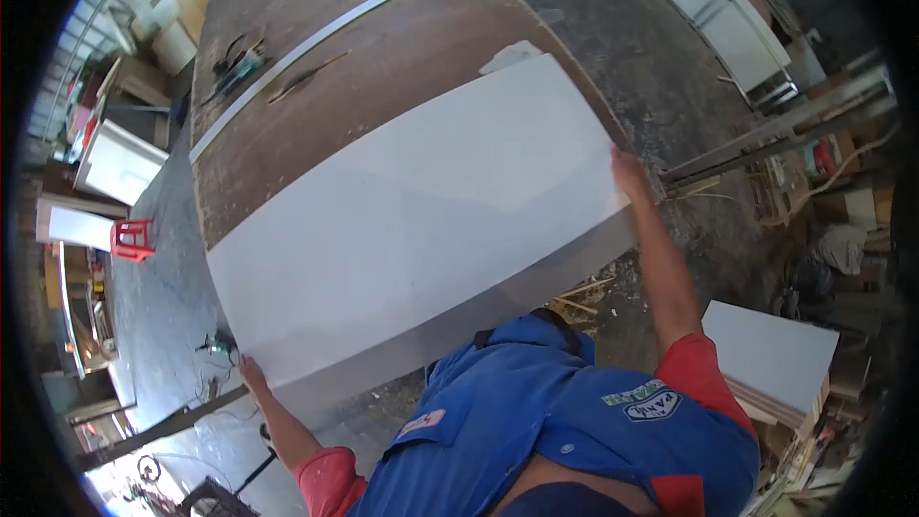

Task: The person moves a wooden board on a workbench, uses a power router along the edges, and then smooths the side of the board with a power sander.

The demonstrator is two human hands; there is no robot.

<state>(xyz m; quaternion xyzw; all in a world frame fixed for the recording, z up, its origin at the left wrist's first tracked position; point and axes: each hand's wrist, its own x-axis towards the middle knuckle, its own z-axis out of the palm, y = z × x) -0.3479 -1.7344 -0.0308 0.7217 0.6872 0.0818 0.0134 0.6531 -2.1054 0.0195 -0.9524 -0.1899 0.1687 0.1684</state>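
Note:
A large white panel (412,211) lies across the near part of a brown worktable (325,115), with a greyish strip along its near side. At the panel's near left corner, my left hand (253,375) grips the edge. My right hand (628,174) is closed on the right end, its fingers partly hidden by the edge. Both arms are spread wide.
Beyond the panel, a long white metal strip (316,53) lies across the table near a teal power tool (239,72) and a thin dark piece (308,77). A white cloth or scrap (515,56) touches the panel's far edge. A red stool (132,240) stands left; stacked boards (771,354) sit right.

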